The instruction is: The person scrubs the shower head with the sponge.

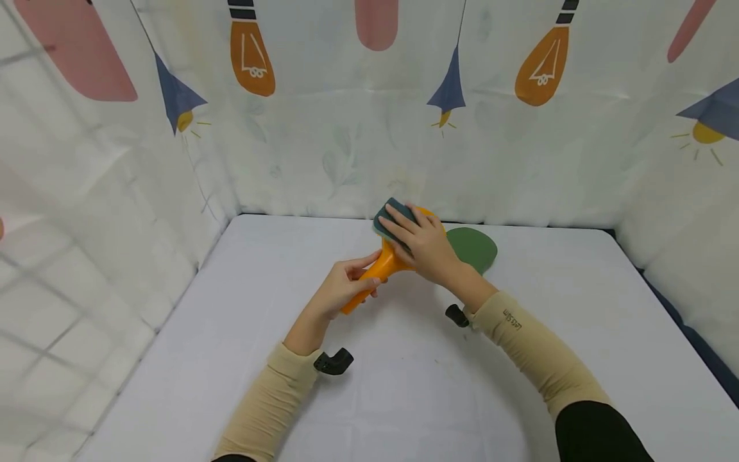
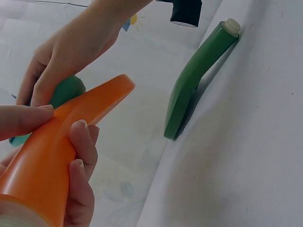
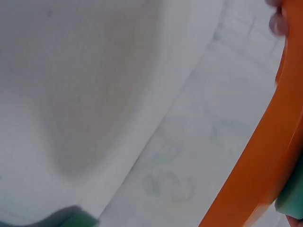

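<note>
An orange plastic paddle [image 1: 392,262] with a short, thick handle is held tilted above the white table. My left hand [image 1: 345,287] grips its handle, thumb on one side and fingers curled round the other, as the left wrist view shows. My right hand [image 1: 432,251] holds a dark green sponge [image 1: 383,214] against the paddle's broad face, fingers spread over the sponge. Much of that face is hidden under the hand and sponge. In the right wrist view, the paddle's edge [image 3: 265,156] fills the right side, with the sponge [image 3: 292,196] against it.
A green paddle [image 1: 475,249] with a pale handle end lies on the table [image 1: 404,398] behind my right wrist. White curtains with printed lamps and bulbs [image 1: 541,67] enclose the table's back and sides. Black wrist cameras [image 1: 335,362] jut from both sleeves.
</note>
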A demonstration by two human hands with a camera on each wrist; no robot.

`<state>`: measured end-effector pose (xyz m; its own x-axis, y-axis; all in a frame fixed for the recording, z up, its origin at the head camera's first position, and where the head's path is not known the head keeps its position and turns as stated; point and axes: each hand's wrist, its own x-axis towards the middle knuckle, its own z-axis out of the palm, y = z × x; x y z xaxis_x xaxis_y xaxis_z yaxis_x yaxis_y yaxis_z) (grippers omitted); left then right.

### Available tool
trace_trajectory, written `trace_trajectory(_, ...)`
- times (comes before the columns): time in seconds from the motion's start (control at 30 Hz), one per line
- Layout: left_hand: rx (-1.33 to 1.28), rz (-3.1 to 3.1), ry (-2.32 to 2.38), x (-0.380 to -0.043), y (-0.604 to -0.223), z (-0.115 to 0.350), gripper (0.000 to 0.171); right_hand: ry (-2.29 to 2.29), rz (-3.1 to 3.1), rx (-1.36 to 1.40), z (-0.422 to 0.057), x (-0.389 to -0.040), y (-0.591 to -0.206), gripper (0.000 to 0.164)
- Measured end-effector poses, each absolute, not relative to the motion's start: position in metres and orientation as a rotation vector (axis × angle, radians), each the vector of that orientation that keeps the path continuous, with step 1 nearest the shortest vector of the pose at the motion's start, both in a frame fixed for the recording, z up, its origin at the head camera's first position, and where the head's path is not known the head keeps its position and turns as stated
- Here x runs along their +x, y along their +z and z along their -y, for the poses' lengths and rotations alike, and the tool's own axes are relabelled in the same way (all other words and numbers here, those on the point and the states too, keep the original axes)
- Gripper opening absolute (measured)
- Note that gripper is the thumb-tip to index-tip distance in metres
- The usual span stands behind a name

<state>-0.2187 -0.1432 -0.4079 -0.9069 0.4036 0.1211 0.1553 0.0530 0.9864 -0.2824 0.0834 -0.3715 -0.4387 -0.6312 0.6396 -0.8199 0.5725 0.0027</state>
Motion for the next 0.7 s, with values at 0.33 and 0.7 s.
trace_trajectory(0.33,0.537,-2.15,1.953,-0.219,-0.408,0.142,0.057,0.477,2.237,1.073,-0.088,-0.286,-0.376,0.049)
trace_trajectory(0.7,0.383,-2.082,2.039,-0.219,-0.406,0.146,0.059,0.835,2.391,0.771,-0.119,-0.303,-0.382,0.047)
